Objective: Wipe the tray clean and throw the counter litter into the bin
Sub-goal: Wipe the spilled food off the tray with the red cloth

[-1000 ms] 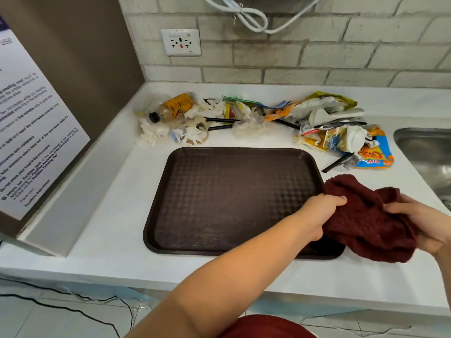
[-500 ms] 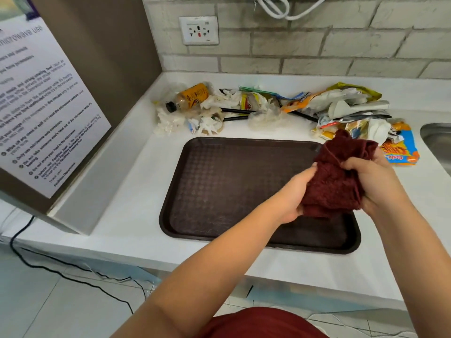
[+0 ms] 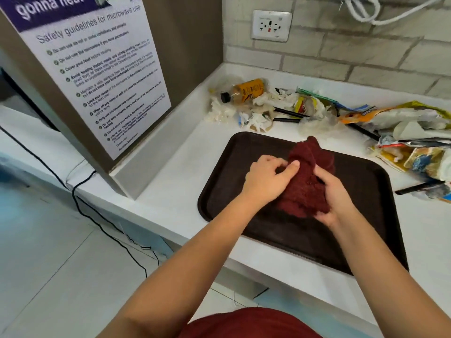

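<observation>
Both forearms are bare from the lower edge of the view up to the wrists, with no sleeve showing on either. The left hand (image 3: 267,180) and right hand (image 3: 334,197) wear no gloves, and no rings, watch or bracelets can be seen. At the bottom, a dark red garment (image 3: 249,324) covers the body.

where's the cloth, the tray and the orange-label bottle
cloth (image 3: 308,181), head view, middle of the bunched dark red fabric
tray (image 3: 361,186), head view, bare floor right of the cloth
orange-label bottle (image 3: 247,91), head view, on its label
</observation>
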A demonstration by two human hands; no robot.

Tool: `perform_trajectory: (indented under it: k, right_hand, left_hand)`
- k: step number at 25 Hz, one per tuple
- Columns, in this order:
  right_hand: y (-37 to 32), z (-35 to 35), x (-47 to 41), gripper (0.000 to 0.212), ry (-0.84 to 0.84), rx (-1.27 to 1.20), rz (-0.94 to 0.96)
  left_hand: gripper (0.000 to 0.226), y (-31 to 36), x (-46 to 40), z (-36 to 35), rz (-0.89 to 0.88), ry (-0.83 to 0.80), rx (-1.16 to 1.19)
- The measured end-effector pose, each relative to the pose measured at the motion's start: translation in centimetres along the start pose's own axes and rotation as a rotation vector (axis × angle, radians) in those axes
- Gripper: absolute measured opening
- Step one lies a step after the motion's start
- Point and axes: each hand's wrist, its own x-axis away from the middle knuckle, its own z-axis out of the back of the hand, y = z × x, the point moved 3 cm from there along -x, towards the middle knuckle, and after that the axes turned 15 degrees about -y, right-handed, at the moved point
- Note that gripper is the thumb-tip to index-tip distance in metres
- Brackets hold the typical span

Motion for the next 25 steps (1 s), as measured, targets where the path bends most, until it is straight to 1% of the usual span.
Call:
perform_trajectory:
  k: [1, 2, 3, 4, 5, 6, 8, 9, 10, 11, 13, 15, 17, 20, 22, 24, 25]
  right_hand:
    - [0.4, -0.4, -0.4, 0.041, 0.003, -0.020, -0.024]
    - [0.6, -0.9, -0.9, 0.036, 0.007, 0.007, -0.047]
    - [0.6, -1.0, -1.6, 0.023, 0.039, 0.111, -0.031]
    - [0.3, -1.1, -2.4, 0.009, 0.088, 0.316, 0.017]
    - [-0.2, -1.5, -3.4, 0.018, 0.129, 0.594, 0.076]
    - [-0.6, -2.3, -4.6, 0.032, 0.142, 0.889, 0.120]
    - [-0.9, -4.7, -7.0, 0.052, 0.092, 1.436, 0.167]
    - [-0.6, -5.9, -8.3, 0.058, 0.066, 1.669, 0.153]
    - [-0.1, -6.8, -9.7, 0.061, 0.066, 1.852, 0.122]
    - [0.4, -7.4, -11.2, 0.063, 0.071, 1.968, 0.081]
    - [1.8, -8.1, -13.7, 0.064, 0.054, 2.085, -0.047]
    - [2.8, -8.7, -15.3, 0.064, -0.035, 2.147, -0.196]
    - [2.7, -9.4, -15.7, 0.062, -0.137, 2.175, -0.282]
    - [2.7, -9.4, -15.2, 0.061, -0.271, 2.136, -0.277]
    - [3.2, -9.1, -14.3, 0.062, -0.372, 2.150, -0.247]
    - [3.6, -8.8, -13.6, 0.066, -0.459, 2.225, -0.237]
    - [3.7, -8.9, -13.2, 0.068, -0.492, 2.262, -0.243]
  left_hand:
    - [0.042, -1.1, 0.0, 1.5, 0.062, 0.050, -0.097]
    - [0.040, -2.7, 0.2, 3.2, 0.138, 0.128, -0.166]
    - [0.038, -4.6, 0.5, 4.9, 0.229, 0.209, -0.222]
    - [0.038, -6.8, 0.8, 6.3, 0.322, 0.258, -0.246]
    - [0.041, -8.7, 1.3, 7.3, 0.397, 0.269, -0.228]
    - [0.044, -10.4, 1.6, 7.7, 0.440, 0.250, -0.186]
    - [0.044, -12.2, 1.9, 7.6, 0.414, 0.177, -0.157]
    - [0.040, -12.4, 2.0, 7.4, 0.381, 0.156, -0.174]
    - [0.036, -12.5, 2.1, 7.3, 0.352, 0.157, -0.175]
    - [0.034, -12.5, 2.2, 7.3, 0.332, 0.168, -0.159]
    - [0.033, -12.7, 2.3, 7.4, 0.310, 0.192, -0.137]
    - [0.034, -12.8, 2.2, 7.4, 0.305, 0.183, -0.157]
    - [0.034, -12.6, 2.0, 7.6, 0.291, 0.186, -0.170]
    - [0.034, -12.7, 1.9, 7.7, 0.291, 0.191, -0.173]
    - [0.037, -13.1, 1.9, 7.8, 0.292, 0.196, -0.083]
    - [0.039, -13.4, 1.9, 7.8, 0.281, 0.218, 0.032]
    - [0.040, -13.4, 2.0, 7.8, 0.279, 0.228, 0.052]
